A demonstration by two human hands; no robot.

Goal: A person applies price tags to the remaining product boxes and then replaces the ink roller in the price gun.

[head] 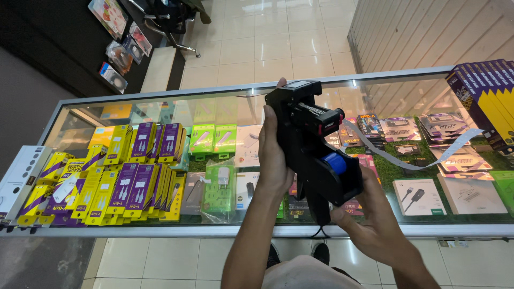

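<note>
A black price-label gun (313, 140) with a blue roller is held up over a glass display counter (160, 95). My left hand (274, 155) wraps around its left side, fingers reaching up to the head. My right hand (369, 214) grips the handle from below. A long pale strip of label backing tape (412, 156) trails from the gun out to the right above the glass.
Under the glass lie several yellow-and-purple accessory packs (134, 176), green boxes (214, 139) and white charger boxes (418, 197). A stack of purple-yellow boxes (490, 96) stands on the counter's right end. Beyond is tiled floor (267, 37) and a chair base (171, 21).
</note>
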